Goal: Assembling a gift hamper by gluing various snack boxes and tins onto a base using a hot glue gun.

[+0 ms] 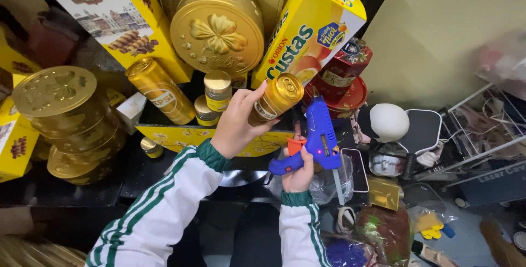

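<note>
Gold can (pixel 275 100), that's the centre of it all, held up sideways in the left hand (pixel 236 121), fingers wrapped around its body so the lid end points up and to the right. And right below it comes the blue glue gun (pixel 315 138), gripped tight in the right hand (pixel 300 172), a finger on the orange trigger (pixel 295 145), nozzle aimed upward, close to the can's lower side. Whether the tip actually touches the metal, I can't tell from here. Both sleeves are white with green stripes and green cuffs.

The can sits out in front of the display rather than in it, tilted so its side is turned toward the nozzle. Behind it, a stacked arrangement: a big round gold tin (pixel 218 26) with a clover on its lid standing on edge at the top, another gold can (pixel 159 90) leaning diagonally to its lower left, and two small gold-lidded jars (pixel 217 90) tucked underneath. A yellow cake box (pixel 307 28) leans at the right, a yellow wafer box (pixel 118 15) at the upper left, both angled like a fan around the tin. Further left, stacked gold tins (pixel 63 111) lie tipped. Off to the right, a white foam ball (pixel 389 121) and a wire rack (pixel 482 130), well apart from the action
</note>
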